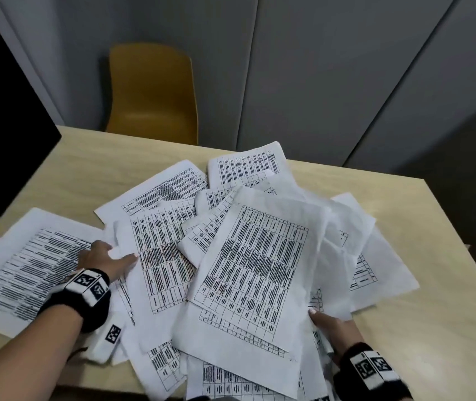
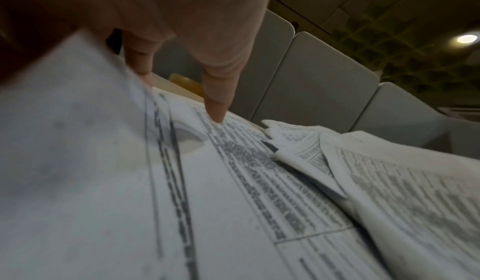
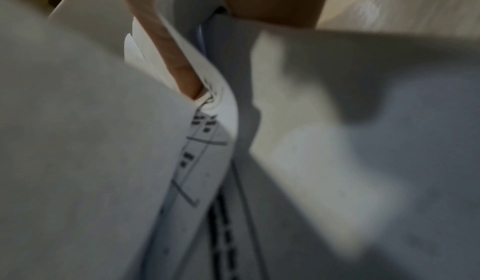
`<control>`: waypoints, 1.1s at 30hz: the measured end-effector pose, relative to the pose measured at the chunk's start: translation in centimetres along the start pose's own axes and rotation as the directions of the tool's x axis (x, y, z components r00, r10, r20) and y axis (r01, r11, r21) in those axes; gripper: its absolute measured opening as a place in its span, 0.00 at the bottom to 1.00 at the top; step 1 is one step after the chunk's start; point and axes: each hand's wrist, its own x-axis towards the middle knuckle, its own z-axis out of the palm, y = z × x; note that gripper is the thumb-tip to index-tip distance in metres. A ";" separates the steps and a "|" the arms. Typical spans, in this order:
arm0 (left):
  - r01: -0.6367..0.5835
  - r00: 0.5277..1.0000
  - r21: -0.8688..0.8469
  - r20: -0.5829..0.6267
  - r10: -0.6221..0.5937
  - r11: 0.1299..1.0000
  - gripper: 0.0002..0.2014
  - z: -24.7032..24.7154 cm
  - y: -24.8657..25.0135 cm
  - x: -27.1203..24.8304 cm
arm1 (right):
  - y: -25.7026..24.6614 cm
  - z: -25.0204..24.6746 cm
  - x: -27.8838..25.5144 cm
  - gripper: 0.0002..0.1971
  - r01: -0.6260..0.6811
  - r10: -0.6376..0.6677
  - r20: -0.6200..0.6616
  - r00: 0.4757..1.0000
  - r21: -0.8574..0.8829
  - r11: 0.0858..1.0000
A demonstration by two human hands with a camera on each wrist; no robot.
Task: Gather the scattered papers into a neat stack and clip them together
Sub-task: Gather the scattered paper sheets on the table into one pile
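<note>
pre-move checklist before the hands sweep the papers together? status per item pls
1. Left hand on the papers: ok, it rests on sheets at the left of the pile, thumb out.
2. Right hand holding paper: ok, a sheet curls round a finger in the right wrist view.
3. Papers gathered square: not ok, they lie fanned and overlapping at many angles.
4. All sheets on the table: not ok, some hang over the near edge.
5. Sheets flat: not ok, several look creased or curled.
6. Clip within reach: cannot tell, no clip shows in any view.
</note>
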 end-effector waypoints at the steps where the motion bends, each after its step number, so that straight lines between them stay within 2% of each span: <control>1: -0.024 0.999 -0.038 0.041 0.026 0.999 0.36 0.0 0.0 0.0 | 0.1 -0.1 0.1 0.10 -0.007 0.007 -0.005 1.000 0.002 1.000; 3: -0.064 0.993 -0.101 0.090 0.074 0.993 0.32 0.3 -0.1 -0.2 | 0.4 -0.1 0.2 0.06 -0.028 0.028 -0.008 1.000 -0.001 1.000; 5: -0.092 0.992 -0.192 0.061 0.106 0.977 0.23 0.9 -0.3 -0.6 | 0.6 0.0 0.3 0.06 -0.038 0.038 -0.002 0.999 0.002 0.999; 7: -0.075 0.996 -0.339 0.025 0.089 0.938 0.16 1.4 -0.5 -1.1 | 0.6 0.1 0.6 0.07 -0.045 0.045 -0.006 0.999 0.011 0.999; 9: -0.018 1.000 -0.492 0.009 0.025 0.871 0.13 1.5 -0.9 -1.3 | 0.7 0.1 0.4 0.22 -0.089 0.089 0.004 0.996 0.005 0.996; 11: 0.003 1.000 -0.539 -0.013 -0.012 0.843 0.12 1.7 -1.0 -1.8 | 1.0 0.0 0.7 0.38 -0.108 0.108 0.037 0.993 -0.003 0.994; 12: 0.000 1.000 -0.521 -0.021 -0.012 0.854 0.12 1.9 -0.9 -2.1 | 1.1 0.0 0.7 0.38 -0.115 0.115 0.043 0.993 0.007 0.993; 15: -0.037 0.999 -0.418 -0.050 0.017 0.908 0.13 2.7 -0.6 -2.9 | 0.4 0.1 0.2 0.11 -0.089 0.088 0.048 0.995 0.020 0.996; 17: 0.017 0.996 -0.307 -0.078 -0.043 0.951 0.17 2.8 -0.8 -3.1 | 0.5 0.0 0.5 0.04 -0.075 0.074 0.056 0.996 0.021 0.997; 18: 0.070 0.992 -0.261 -0.085 -0.095 0.963 0.20 2.7 -0.9 -3.2 | 0.5 0.0 0.4 0.03 -0.070 0.069 0.066 0.995 0.019 0.997; 20: 0.122 0.984 -0.266 -0.096 -0.152 0.956 0.28 2.6 -1.3 -3.3 | 0.4 0.1 0.2 0.16 -0.066 0.065 0.071 0.995 0.013 0.998; 22: 0.107 0.982 -0.389 -0.103 -0.158 0.915 0.35 2.6 -1.3 -3.7 | 0.5 0.2 0.4 0.28 -0.087 0.088 0.069 0.994 -0.006 0.996; 23: 0.078 0.983 -0.472 -0.113 -0.148 0.878 0.37 2.6 -1.3 -3.7 | 0.4 0.2 0.4 0.30 -0.079 0.079 0.072 0.994 -0.012 0.997; 24: 0.060 0.983 -0.550 -0.111 -0.145 0.833 0.38 2.7 -1.2 -3.9 | 0.5 0.2 0.5 0.26 -0.074 0.075 0.072 0.995 -0.006 0.997; 25: 0.050 0.983 -0.614 -0.107 -0.146 0.788 0.38 2.8 -1.2 -3.9 | 0.1 0.3 0.1 0.17 -0.060 0.059 0.077 0.995 0.005 0.998; 26: 0.062 0.985 -0.654 -0.081 -0.151 0.754 0.36 2.9 -1.1 -4.0 | 0.0 0.3 0.0 0.08 -0.061 0.060 0.088 0.994 0.005 0.998; 27: 0.094 0.989 -0.672 -0.023 -0.148 0.735 0.32 3.1 -1.0 -4.3 | 0.1 0.1 0.3 0.04 -0.066 0.065 0.079 0.995 0.005 0.998; 29: 0.134 0.991 -0.651 0.097 -0.093 0.747 0.21 3.4 -0.7 -5.1 | 0.0 0.2 0.0 0.03 -0.095 0.094 0.080 0.992 0.004 0.995; 30: 0.132 0.990 -0.600 0.125 -0.071 0.789 0.17 3.6 -0.5 -5.5 | 0.1 0.3 0.0 0.06 -0.109 0.109 0.088 0.990 0.002 0.994; 31: 0.109 0.991 -0.549 0.123 -0.049 0.829 0.14 3.8 -0.3 -5.8 | 0.0 0.4 -0.1 0.13 -0.120 0.119 0.095 0.988 -0.002 0.993; 32: 0.078 0.994 -0.503 0.101 -0.031 0.861 0.13 3.8 -0.1 -6.0 | 0.3 0.4 0.1 0.21 -0.111 0.110 0.099 0.989 0.001 0.994; 33: 0.052 0.997 -0.473 0.072 -0.021 0.879 0.12 3.8 0.1 -6.1 | 0.4 0.3 0.3 0.24 -0.091 0.089 0.090 0.992 0.021 0.996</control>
